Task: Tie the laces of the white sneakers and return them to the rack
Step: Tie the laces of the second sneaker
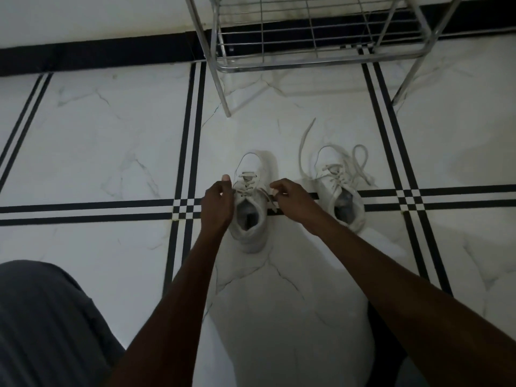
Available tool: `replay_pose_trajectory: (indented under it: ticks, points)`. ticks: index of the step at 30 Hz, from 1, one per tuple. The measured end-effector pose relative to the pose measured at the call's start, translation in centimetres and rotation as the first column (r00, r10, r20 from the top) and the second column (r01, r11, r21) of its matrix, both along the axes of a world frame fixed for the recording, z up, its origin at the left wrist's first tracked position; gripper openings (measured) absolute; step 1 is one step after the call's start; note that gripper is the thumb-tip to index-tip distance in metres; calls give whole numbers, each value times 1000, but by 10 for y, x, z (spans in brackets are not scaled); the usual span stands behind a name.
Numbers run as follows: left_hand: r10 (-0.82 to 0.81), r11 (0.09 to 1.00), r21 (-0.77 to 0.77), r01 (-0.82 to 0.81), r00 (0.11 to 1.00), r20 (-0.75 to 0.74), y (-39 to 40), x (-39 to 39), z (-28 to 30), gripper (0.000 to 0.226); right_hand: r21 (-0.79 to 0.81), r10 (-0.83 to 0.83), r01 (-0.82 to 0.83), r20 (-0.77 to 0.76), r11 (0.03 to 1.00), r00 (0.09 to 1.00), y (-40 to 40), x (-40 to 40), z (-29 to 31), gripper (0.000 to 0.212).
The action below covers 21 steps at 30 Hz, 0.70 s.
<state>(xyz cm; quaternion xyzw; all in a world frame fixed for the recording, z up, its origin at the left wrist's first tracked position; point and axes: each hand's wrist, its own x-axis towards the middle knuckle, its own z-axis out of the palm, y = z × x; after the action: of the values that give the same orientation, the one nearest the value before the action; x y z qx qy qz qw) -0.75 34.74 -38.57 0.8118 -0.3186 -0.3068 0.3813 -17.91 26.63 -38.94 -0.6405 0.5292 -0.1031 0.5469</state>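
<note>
Two white sneakers stand on the tiled floor, toes pointing away from me. The left sneaker point(250, 208) sits between my hands. My left hand point(216, 203) is closed on a lace end at the shoe's left side. My right hand point(290, 198) pinches the other lace end point(272, 203) at the shoe's right side, and the lace tip hangs down over the floor. The right sneaker point(339, 188) stands apart to the right, its laces point(360, 160) loose and trailing over the floor. A metal wire shoe rack point(315, 40) stands beyond both shoes, its bottom shelf bare.
White marble-look floor tiles carry black double stripes point(192, 129). A black skirting point(97, 53) runs along the white wall behind the rack. My knee in grey cloth point(47, 322) fills the bottom left corner.
</note>
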Motion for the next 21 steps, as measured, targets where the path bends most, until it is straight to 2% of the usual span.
replay_pose_trajectory:
  ticks: [2, 4, 7, 12, 14, 17, 19, 21]
  points:
    - [10, 994, -110, 21, 963, 270, -8, -13, 6, 32, -84, -62, 62, 0, 995, 998, -6, -14, 7, 23]
    - [-22, 976, -194, 100, 929, 371, -23, -37, 18, 20, -117, -139, 143, 38, 983, 990, -15, -33, 17, 17]
    - [-183, 958, -173, 230, 951, 251, -43, -80, 27, 19, -175, -228, 236, 66, 956, 972, -29, -65, 38, 17]
    - [-310, 950, -51, 307, 950, -45, -60, -132, 13, 33, -412, -342, 268, -116, 871, 933, -49, -123, 42, 37]
    - [-344, 939, -21, 344, 935, -89, -61, -147, 5, 39, -386, -367, 276, -186, 880, 912, -50, -142, 34, 44]
    - [-320, 947, 23, 322, 946, -59, -65, -163, 1, 41, -311, -287, 192, -297, 931, 911, -43, -153, 24, 59]
    - [-274, 961, 8, 276, 957, -93, -70, -166, 0, 45, -261, -242, 166, -296, 951, 924, -37, -148, 20, 52]
    - [-263, 964, -5, 265, 957, -122, -74, -165, -1, 58, -263, -251, 194, -203, 945, 946, -36, -141, 15, 41]
